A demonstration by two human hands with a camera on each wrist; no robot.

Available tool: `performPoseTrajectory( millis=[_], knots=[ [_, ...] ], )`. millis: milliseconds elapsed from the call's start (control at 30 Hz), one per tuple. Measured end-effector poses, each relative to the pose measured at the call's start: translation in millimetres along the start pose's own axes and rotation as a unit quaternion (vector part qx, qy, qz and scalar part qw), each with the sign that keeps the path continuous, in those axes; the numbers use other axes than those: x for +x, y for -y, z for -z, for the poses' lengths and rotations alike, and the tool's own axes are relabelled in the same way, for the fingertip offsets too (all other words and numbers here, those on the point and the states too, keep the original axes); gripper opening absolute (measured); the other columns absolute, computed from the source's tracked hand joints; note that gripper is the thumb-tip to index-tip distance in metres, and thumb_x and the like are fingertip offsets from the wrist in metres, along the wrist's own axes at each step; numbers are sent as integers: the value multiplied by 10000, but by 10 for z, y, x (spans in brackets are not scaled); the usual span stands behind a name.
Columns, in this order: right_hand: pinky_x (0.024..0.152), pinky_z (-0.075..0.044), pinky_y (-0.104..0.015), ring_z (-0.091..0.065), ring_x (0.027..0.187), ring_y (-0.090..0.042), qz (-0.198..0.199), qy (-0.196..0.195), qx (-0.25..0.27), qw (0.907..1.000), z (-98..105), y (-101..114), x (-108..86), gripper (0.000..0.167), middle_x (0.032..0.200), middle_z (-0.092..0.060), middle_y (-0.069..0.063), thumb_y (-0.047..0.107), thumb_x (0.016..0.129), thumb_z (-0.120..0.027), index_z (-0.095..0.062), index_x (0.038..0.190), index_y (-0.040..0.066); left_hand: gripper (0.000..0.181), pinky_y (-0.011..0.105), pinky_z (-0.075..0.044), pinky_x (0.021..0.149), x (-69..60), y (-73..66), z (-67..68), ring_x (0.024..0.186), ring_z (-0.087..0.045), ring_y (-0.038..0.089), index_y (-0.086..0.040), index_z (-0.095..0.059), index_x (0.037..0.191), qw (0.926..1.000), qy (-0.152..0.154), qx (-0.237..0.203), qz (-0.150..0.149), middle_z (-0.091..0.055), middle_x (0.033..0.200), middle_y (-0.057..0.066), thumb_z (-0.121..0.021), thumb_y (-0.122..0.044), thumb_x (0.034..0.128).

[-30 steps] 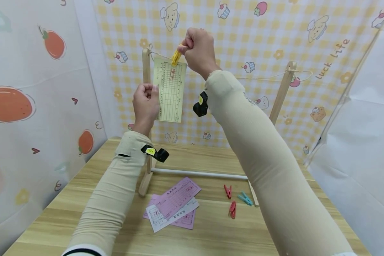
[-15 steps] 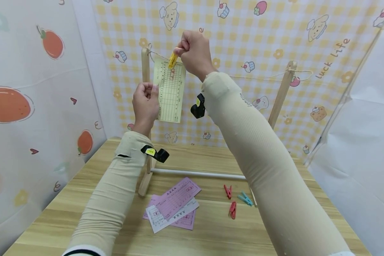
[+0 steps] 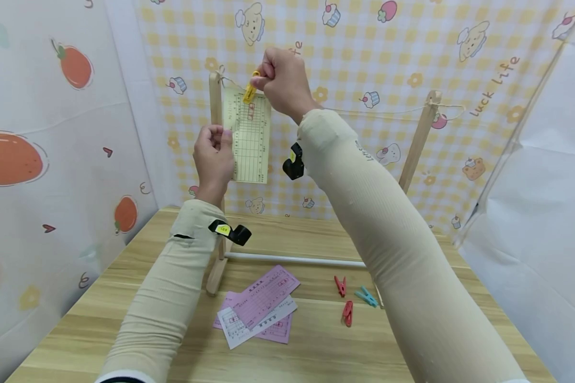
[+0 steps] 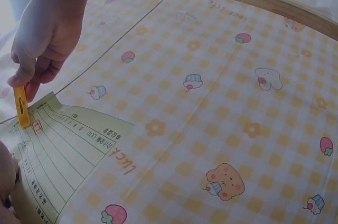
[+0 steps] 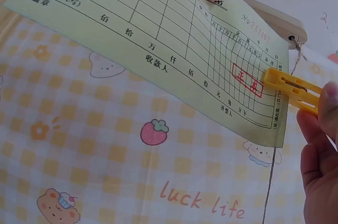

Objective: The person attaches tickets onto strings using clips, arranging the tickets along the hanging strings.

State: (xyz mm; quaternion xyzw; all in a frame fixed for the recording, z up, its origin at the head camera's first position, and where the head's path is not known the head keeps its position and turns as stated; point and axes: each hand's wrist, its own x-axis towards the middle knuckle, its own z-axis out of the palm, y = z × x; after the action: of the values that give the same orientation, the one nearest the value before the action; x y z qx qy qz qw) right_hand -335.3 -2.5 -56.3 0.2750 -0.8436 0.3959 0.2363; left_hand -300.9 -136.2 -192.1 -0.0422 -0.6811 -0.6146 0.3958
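Head view: right grip (image 3: 285, 80) pinches a yellow clothespin (image 3: 249, 93) on a green slip's (image 3: 251, 151) top edge, at the string (image 4: 119, 38); left grip (image 3: 214, 159) pinches the slip's left edge. 2 red clothespins (image 3: 347, 314) and 1 blue clothespin (image 3: 366, 297) lie on the desk (image 3: 345, 356).

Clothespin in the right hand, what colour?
Yellow; the clothespin shows best in the right wrist view.

Free room between slip (image 3: 251, 149) and rod (image 3: 292, 259)

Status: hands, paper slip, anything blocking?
Left hand holding paper slip by side edge. Right hand pinching yellow clip at slip's top. String behind slip. Nothing visibly blocking.
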Motion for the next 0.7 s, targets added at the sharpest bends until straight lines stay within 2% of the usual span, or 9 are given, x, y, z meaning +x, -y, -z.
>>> performPoseTrajectory(
  millis=[300,467,700],
  knots=[
    [741,-411,-216,-507,852,-114,51,290,-78,9995,3,4,-69,293,901,-521,-13,147,873,-729,-442,836,98,153,210,-370,691,-7,11,25,737,-436,77,-12,-561,1046,10000,-37,38,5,-484,833,-22,-539,-157,1001],
    [807,-466,-184,-580,945,-121,71,331,123,9993,18,1,-112,258,1010,-564,-32,146,882,-720,-482,963,89,147,213,-367,682,-39,21,19,722,-432,77,-24,-562,1038,9999,-63,96,-17,-479,817,-25,-542,-165,1001],
    [866,-470,-191,-596,1036,-125,2,412,201,9989,41,4,-143,264,1132,-571,-47,155,910,-688,-503,1087,90,178,222,-378,690,-67,27,19,731,-451,84,-22,-567,1066,9998,-44,188,52,-509,834,-20,-539,-187,1003]
  ],
)
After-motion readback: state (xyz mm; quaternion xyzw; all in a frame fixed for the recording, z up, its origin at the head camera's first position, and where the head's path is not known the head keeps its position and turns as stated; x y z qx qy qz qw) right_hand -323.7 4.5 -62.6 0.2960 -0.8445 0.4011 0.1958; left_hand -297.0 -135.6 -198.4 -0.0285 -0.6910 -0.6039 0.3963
